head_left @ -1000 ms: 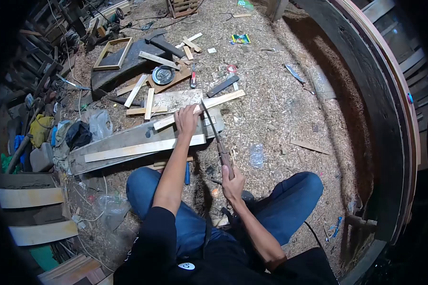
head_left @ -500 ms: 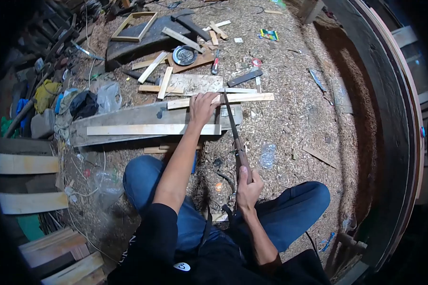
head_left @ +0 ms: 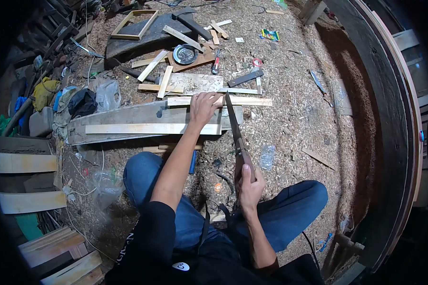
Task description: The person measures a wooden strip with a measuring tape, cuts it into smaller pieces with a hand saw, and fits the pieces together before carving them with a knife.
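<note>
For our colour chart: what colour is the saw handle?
The saw handle is brown, clearest in the head view.

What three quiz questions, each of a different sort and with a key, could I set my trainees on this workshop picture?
1. Multiple choice: which tool does the right hand hold?
(a) hammer
(b) handsaw
(c) chisel

2. True or false: the left hand is on the pale wood strip that the handsaw's blade crosses.

3. Fill the gap with left or right: in the picture, the red-handled screwdriver lies to the ____ of the wooden frame.

Key: 1. b; 2. true; 3. right.
</note>
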The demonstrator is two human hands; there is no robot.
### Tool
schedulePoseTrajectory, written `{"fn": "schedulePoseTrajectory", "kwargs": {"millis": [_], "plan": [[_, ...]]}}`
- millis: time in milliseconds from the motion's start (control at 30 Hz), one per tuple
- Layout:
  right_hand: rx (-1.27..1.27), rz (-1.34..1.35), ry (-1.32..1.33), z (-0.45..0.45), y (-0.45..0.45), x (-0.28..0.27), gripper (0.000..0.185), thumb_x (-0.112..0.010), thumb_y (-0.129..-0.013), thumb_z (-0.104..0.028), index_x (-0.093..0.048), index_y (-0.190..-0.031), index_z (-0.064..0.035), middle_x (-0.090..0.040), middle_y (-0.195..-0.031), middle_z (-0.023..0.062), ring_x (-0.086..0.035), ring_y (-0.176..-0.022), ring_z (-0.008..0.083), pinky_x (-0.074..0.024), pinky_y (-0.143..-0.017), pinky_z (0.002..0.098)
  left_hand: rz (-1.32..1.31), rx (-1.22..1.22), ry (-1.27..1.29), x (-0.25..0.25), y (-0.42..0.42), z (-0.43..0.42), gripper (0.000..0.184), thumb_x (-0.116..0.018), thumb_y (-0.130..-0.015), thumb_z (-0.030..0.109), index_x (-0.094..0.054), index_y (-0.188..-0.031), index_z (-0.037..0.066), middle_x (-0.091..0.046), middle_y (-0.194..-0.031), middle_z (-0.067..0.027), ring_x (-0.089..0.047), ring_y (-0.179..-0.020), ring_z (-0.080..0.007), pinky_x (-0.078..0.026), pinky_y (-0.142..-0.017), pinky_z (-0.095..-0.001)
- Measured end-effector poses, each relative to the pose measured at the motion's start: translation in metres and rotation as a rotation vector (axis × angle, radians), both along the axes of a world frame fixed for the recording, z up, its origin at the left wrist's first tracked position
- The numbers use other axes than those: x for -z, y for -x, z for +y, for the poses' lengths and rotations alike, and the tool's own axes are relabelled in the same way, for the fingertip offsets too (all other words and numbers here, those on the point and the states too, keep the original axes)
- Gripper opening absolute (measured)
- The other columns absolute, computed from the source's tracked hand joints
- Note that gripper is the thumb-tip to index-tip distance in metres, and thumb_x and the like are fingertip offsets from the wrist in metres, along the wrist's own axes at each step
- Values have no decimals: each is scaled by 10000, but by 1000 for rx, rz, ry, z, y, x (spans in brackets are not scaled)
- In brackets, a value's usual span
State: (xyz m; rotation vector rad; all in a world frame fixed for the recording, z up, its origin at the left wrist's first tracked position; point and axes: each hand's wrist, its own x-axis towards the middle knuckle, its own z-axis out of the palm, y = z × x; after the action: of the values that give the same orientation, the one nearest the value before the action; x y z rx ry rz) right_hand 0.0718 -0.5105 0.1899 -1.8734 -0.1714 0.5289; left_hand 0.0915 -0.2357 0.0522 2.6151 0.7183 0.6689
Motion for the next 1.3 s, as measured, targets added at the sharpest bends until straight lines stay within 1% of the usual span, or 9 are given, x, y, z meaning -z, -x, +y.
{"fn": "schedulePoseTrajectory", "kwargs": {"millis": [300,500,633,700,800,900,967,1100,1300], "plan": [[26,59,-44,13,4,-15,381,-605,-972,-306,-532,-731,-20,-466,-579,-3,-413,-513,100,-334,-479,320,-31,-30,-16,8,-4,2,308,-687,-831,260,-705,-1125,168,-674,-1103,2,-594,-999,-206,-389,-891,-388],[-191,-262,137,10,-3,-38,320,-630,-962,-269,-568,-772,-18,-478,-599,-7,-421,-533,79,-325,-480,295,-5,-10,4,5,-1,0,338,-664,-859,267,-690,-1179,161,-658,-1153,-20,-573,-1092,-211,-365,-939,-393],[80,399,-259,12,-4,-34,346,-615,-968,-326,-554,-757,-59,-459,-595,-30,-409,-492,56,-293,-439,248,-7,-6,36,3,-1,-1,337,-650,-867,257,-680,-1190,163,-655,-1152,-15,-567,-1099,-207,-358,-944,-389],[-110,-251,-9,18,-1,-26,328,-621,-961,-348,-532,-806,-73,-453,-567,-42,-420,-458,57,-312,-406,234,2,-2,35,2,-1,-1,337,-648,-867,262,-679,-1188,162,-654,-1151,-14,-566,-1100,-207,-358,-943,-389],[-212,-513,151,15,-2,-27,303,-625,-958,-337,-543,-849,-66,-455,-558,-42,-389,-430,51,-300,-378,237,5,-15,21,2,-2,-2,339,-655,-861,297,-687,-1167,156,-656,-1147,-16,-566,-1104,-211,-355,-953,-395],[60,374,-253,15,-10,-40,337,-620,-962,-351,-522,-828,-58,-457,-580,-46,-402,-423,59,-320,-399,250,4,7,50,0,1,-4,336,-651,-866,296,-687,-1169,155,-657,-1154,-21,-567,-1103,-214,-354,-959,-401],[-8,505,-391,11,-27,-46,334,-605,-970,-371,-490,-842,-83,-438,-580,-61,-394,-449,21,-309,-409,197,-1,4,25,0,0,-3,344,-646,-870,284,-677,-1185,150,-655,-1169,-22,-567,-1104,-212,-355,-959,-399],[-192,-321,108,26,-5,-53,355,-597,-977,-321,-556,-788,-24,-472,-566,19,-433,-473,135,-349,-470,334,-21,-13,-4,4,-1,-3,337,-647,-861,251,-682,-1176,138,-657,-1175,-30,-569,-1098,-217,-362,-953,-395],[-125,-155,56,23,10,-43,323,-620,-960,-273,-528,-786,-17,-500,-560,61,-504,-496,138,-389,-480,361,2,-22,-37,4,-2,1,330,-656,-856,267,-684,-1166,156,-669,-1115,5,-579,-1019,-210,-377,-921,-382]]}}
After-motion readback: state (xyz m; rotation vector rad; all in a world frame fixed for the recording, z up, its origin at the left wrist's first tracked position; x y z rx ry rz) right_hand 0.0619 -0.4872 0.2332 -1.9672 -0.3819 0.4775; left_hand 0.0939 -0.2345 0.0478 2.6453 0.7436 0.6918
